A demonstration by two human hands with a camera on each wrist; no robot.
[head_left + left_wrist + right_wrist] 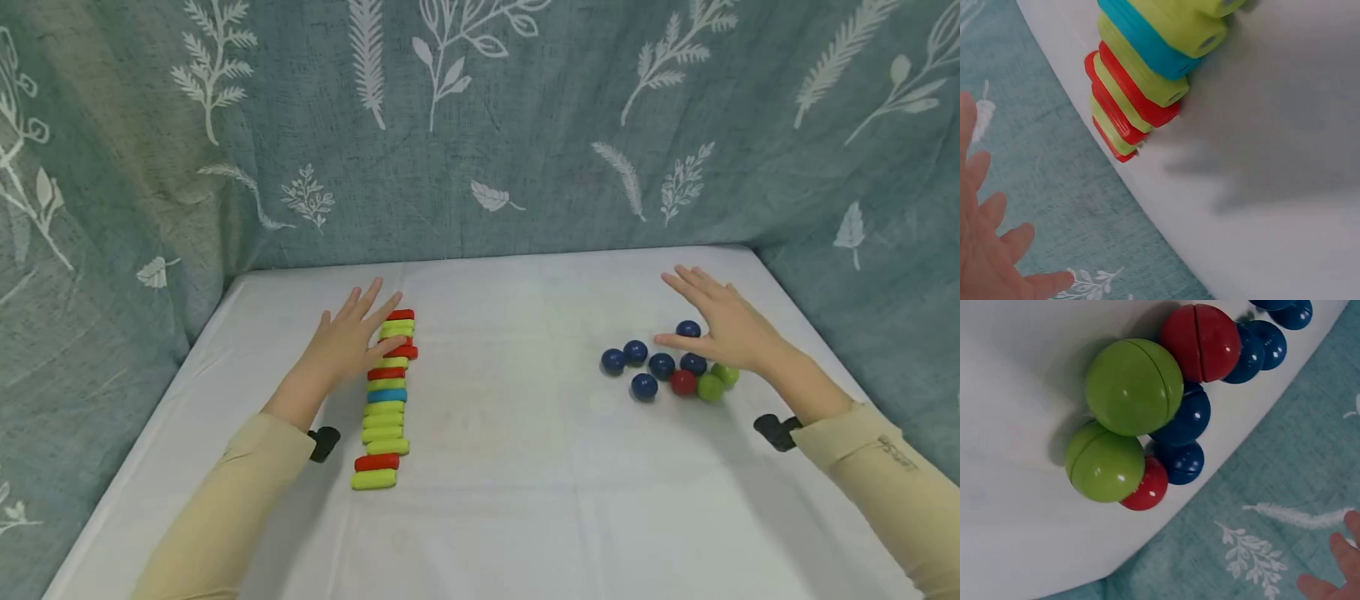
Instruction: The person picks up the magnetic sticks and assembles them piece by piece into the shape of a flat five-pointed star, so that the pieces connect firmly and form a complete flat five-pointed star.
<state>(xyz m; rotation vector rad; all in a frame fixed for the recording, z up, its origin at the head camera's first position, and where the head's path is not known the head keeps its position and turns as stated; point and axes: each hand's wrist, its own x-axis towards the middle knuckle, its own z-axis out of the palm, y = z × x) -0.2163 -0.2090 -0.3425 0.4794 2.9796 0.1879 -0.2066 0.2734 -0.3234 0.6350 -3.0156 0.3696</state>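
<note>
My left hand (342, 343) hovers with spread fingers over the far part of a column of short coloured rods, holding nothing. The rods are yellow-green, red and one blue (387, 396); in the left wrist view the blue rod (1147, 37) lies among yellow-green and red ones. Over on the right, my right hand (731, 327) is held above a loose cluster of balls, its fingers extended and nothing in them. The cluster has several blue balls (644, 387), a red ball (683, 382) and green balls (710, 387). A second red ball (1147, 486) shows in the right wrist view.
A white cloth (510, 467) covers the table, with the rods left of centre and the balls to the right. Blue-green fabric with white leaf prints (555, 192) hangs behind and along both sides. Dark wrist devices (324, 444) stick out at both cuffs.
</note>
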